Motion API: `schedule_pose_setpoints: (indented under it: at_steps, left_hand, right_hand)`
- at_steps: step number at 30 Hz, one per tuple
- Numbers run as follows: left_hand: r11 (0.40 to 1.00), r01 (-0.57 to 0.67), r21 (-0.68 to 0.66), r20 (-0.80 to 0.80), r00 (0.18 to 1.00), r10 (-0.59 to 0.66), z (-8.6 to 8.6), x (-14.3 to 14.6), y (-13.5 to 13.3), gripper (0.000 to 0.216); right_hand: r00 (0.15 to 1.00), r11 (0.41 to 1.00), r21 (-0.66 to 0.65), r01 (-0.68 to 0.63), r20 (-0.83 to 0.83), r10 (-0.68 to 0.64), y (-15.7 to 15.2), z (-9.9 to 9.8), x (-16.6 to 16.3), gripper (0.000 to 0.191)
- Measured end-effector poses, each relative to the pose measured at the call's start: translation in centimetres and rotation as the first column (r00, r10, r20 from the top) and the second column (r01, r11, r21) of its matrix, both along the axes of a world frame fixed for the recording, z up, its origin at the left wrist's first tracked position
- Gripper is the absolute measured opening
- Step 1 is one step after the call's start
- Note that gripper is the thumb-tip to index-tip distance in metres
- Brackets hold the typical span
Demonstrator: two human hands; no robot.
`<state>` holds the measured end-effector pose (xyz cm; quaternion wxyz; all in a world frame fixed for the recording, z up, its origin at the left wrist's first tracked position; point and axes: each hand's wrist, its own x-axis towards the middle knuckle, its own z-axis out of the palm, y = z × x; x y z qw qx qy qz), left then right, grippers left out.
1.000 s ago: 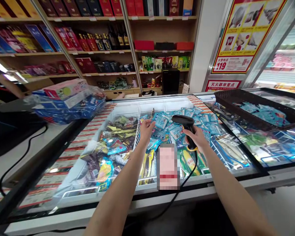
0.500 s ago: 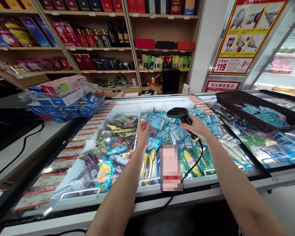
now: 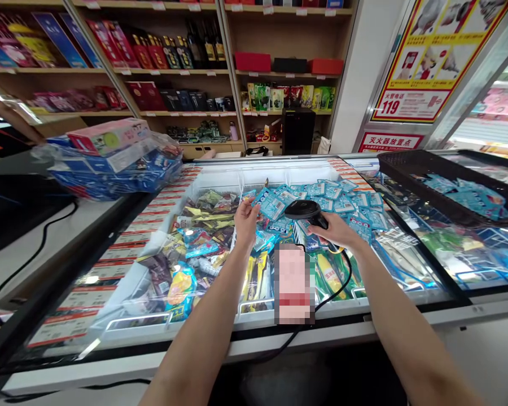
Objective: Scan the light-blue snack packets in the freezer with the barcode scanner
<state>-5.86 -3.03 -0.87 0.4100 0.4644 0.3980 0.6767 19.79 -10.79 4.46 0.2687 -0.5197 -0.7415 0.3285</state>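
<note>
My right hand is wrapped round the handle of a black barcode scanner, whose cable loops down past the freezer's front edge. Pinched in my left hand is the edge of a flat light-blue packet, held just left of the scanner head. Many similar blue packets lie spread behind and to the right of my hands. Beneath my left hand are brown, yellow and blue wrapped packs inside the chest freezer.
Plastic-wrapped blue boxes are stacked at the left. A dark brown tray with blue packets rests on the right. A blurred-out upright item stands at the front rim. Stocked shelves line the back; a person's arm shows far left.
The scanner has come down slightly and nearer the blue packet, which now shows more of its face. The view has tilted down a little.
</note>
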Motion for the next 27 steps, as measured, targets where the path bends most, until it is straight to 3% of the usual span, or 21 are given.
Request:
schedule_pose_setpoints:
  at_steps: [5,13,27]
  left_hand:
    - [1.0,0.003,-0.003,-0.001,1.0,-0.003,0.16,0.02,-0.11,0.042]
    - [1.0,0.019,0.005,-0.01,1.0,-0.019,0.09,-0.01,-0.15,0.041]
    - [1.0,0.025,0.001,-0.013,1.0,-0.025,0.34,0.13,-0.45,0.04]
  right_hand:
    - [0.998,1.0,0.006,-0.011,-0.064,0.012,-0.12,0.03,-0.35,0.047]
    - [0.992,1.0,0.011,0.02,-0.123,-0.019,0.06,-0.28,-0.75,0.043]
    - [0.998,0.999,0.036,0.015,-0.064,-0.012,-0.21,0.23,-0.89,0.04]
